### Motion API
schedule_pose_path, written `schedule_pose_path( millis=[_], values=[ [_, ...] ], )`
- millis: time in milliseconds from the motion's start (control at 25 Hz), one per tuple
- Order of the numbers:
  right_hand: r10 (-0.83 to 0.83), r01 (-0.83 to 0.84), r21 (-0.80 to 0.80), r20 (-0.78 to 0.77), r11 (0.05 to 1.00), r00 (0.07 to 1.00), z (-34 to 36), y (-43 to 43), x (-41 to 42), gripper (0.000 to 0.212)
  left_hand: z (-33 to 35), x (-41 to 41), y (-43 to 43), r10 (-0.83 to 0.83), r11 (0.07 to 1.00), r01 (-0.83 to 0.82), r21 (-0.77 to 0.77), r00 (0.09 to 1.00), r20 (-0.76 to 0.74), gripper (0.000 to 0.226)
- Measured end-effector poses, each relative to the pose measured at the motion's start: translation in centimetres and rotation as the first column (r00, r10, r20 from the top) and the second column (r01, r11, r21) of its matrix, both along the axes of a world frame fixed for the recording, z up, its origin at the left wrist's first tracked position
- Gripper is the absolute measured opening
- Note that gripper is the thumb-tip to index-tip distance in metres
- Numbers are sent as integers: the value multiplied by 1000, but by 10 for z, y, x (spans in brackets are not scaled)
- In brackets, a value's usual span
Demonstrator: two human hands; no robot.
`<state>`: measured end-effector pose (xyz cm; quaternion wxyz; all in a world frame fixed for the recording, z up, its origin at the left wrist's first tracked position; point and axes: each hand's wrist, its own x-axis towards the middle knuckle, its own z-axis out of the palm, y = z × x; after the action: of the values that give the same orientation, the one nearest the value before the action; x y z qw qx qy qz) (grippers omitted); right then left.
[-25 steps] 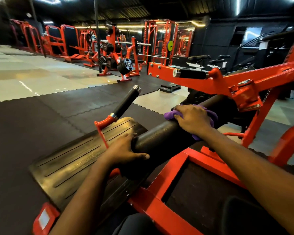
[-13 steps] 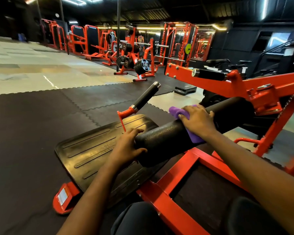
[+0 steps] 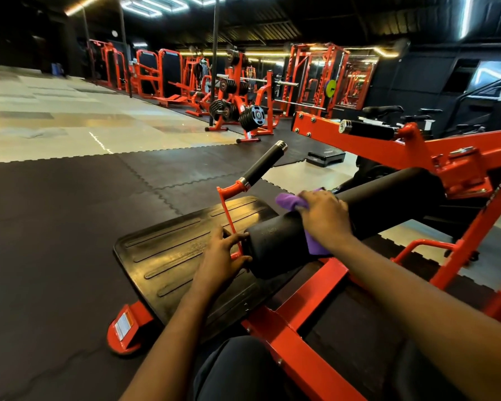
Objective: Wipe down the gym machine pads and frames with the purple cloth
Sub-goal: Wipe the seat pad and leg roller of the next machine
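A long black roller pad (image 3: 388, 195) runs across the orange machine frame (image 3: 310, 290). My right hand (image 3: 326, 218) presses the purple cloth (image 3: 289, 200) onto the top of the roller near its near end; cloth also hangs below my wrist. My left hand (image 3: 222, 256) grips the end of the roller, fingers around the thin orange rod (image 3: 229, 218) beside it. Under both hands lies the ribbed black foot plate (image 3: 171, 256).
A black handle grip (image 3: 262, 163) sticks up behind the foot plate, another grip (image 3: 368, 130) sits on the upper orange arm. My dark-clothed knee (image 3: 237, 369) is at the bottom. Weight racks with plates (image 3: 252, 117) and orange machines stand far back on dark rubber mats.
My right hand has slid the cloth along the roller toward its near end. My left hand shifted to the roller's end face by the orange rod. The view has swung left.
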<state>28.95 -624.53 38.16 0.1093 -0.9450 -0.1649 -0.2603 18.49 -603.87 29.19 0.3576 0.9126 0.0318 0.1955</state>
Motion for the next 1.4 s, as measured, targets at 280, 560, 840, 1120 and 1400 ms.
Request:
schedule_pose_path(
  millis=[280,560,840,1120,1400],
  values=[
    [149,-150,1,65,989,987,-46,81,-69,28,7,-7,17,-79,993,78,-88,997,-3,50],
    [409,-226,681,-118,697,905,6,36,-63,23,51,1,2,-48,971,120,-204,944,327,57],
    [726,-113,963,-104,244,680,24,-5,-38,24,139,38,-8,-264,964,258,58,951,163,17],
    [15,11,286,-87,958,996,20,-67,39,20,51,55,-49,106,905,-115,409,993,45,64],
    [-39,32,43,174,999,984,-17,-88,75,49,25,58,-81,236,900,-227,372,971,23,70]
  ],
)
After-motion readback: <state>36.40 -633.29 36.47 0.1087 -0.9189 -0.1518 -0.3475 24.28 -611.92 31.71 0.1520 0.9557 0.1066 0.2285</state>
